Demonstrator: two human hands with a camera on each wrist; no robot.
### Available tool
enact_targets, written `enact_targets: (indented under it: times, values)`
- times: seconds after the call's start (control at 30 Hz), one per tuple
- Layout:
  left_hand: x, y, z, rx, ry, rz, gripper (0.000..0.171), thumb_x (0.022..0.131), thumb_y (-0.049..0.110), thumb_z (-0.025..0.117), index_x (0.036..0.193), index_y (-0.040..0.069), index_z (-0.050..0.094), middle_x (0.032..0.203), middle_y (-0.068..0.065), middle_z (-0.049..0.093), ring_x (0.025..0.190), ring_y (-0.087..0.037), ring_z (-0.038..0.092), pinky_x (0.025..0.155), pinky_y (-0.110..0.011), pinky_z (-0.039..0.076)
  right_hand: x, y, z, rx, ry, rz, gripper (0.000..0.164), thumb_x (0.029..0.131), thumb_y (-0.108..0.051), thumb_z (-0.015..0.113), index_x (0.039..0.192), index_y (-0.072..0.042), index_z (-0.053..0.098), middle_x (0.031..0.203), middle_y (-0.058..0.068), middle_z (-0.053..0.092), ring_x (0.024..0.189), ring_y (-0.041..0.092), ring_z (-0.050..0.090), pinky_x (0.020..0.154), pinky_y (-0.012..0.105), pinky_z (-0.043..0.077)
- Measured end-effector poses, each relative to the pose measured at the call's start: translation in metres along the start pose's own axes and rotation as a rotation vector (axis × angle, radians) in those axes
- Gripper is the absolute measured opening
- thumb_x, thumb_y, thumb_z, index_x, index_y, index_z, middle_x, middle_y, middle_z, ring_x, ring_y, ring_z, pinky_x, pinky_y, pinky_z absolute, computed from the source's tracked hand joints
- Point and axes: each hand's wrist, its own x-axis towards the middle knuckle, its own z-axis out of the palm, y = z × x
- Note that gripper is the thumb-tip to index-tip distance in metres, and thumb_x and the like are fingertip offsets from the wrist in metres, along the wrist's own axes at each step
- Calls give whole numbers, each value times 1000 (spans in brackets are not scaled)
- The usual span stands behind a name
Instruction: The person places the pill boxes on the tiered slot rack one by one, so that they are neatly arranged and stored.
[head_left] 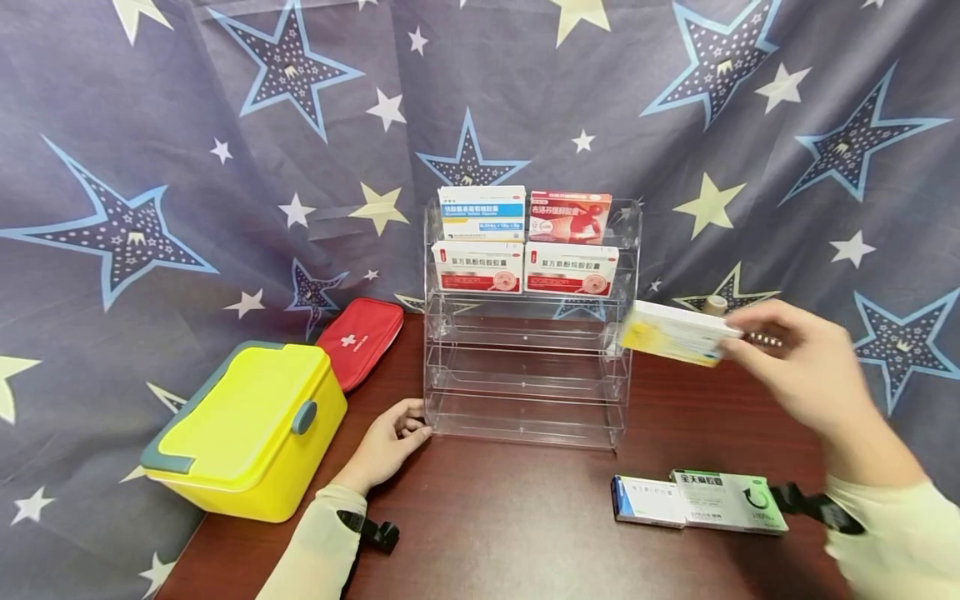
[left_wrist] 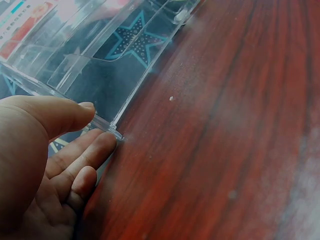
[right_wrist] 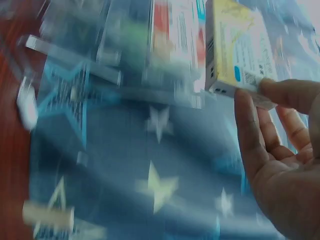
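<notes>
A clear acrylic display rack [head_left: 525, 387] stands on the table, with medicine boxes in its upper two tiers: a blue-and-white box [head_left: 482, 212], a red box [head_left: 570, 218] and two white-and-red boxes [head_left: 478, 268]. My left hand [head_left: 393, 442] holds the rack's lower left corner, thumb [left_wrist: 75, 114] on one side of the edge and fingers on the other. To the right of the rack, my right hand [head_left: 802, 367] pinches a yellow-and-white medicine box [head_left: 675, 333] by one end, clear of the table. The lower tiers show no boxes.
A white-and-blue box [head_left: 651, 502] and a green-and-white box [head_left: 727, 502] lie at the front right. Left of the rack are a yellow lidded case [head_left: 255, 417] and a red first-aid pouch [head_left: 362, 340]. A starry curtain [head_left: 525, 75] hangs behind.
</notes>
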Motion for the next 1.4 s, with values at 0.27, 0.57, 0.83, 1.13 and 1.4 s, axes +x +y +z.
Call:
enact_targets:
  times: [0.27, 0.57, 0.83, 1.13, 1.4]
  values:
    - [0, 1, 1, 9, -3, -8, 41, 96, 10, 78, 134, 8, 64, 113, -9, 70, 98, -20, 69, 83, -28, 52, 51, -24, 96, 17, -135, -36, 20, 89, -4, 83, 107, -10, 76, 102, 6, 76, 88, 8, 69, 74, 17, 55]
    - [0, -1, 1, 4, 5, -5, 40, 96, 10, 78, 134, 8, 64, 113, -10, 69, 98, -22, 69, 82, -28, 52, 73, -36, 174, -19, -202, 1, 17, 93, -8, 78, 108, -15, 74, 100, 3, 71, 78, 21, 64, 63, 40, 49]
    - [0, -1, 1, 11, 9, -11, 40, 96, 9, 78, 133, 9, 64, 112, -9, 69, 97, -22, 69, 83, -28, 52, 74, -38, 213, 21, -201, 25, 16, 94, -9, 78, 108, -17, 76, 107, 1, 66, 93, 19, 67, 72, 40, 54]
    - [0, -2, 1, 5, 9, -5, 41, 96, 6, 77, 135, 7, 64, 115, -10, 69, 98, -23, 68, 82, -27, 52, 69, -42, 237, 79, -202, 44, 15, 93, -8, 80, 106, -17, 78, 102, -1, 67, 93, 18, 65, 80, 43, 53]
    - [-2, 10, 2, 22, 18, 1, 41, 96, -3, 73, 135, -2, 62, 114, -19, 68, 96, -31, 68, 80, -27, 51, 68, -41, 246, 97, -204, 50, 13, 93, -9, 81, 103, -16, 76, 99, -2, 70, 92, 18, 68, 82, 43, 55]
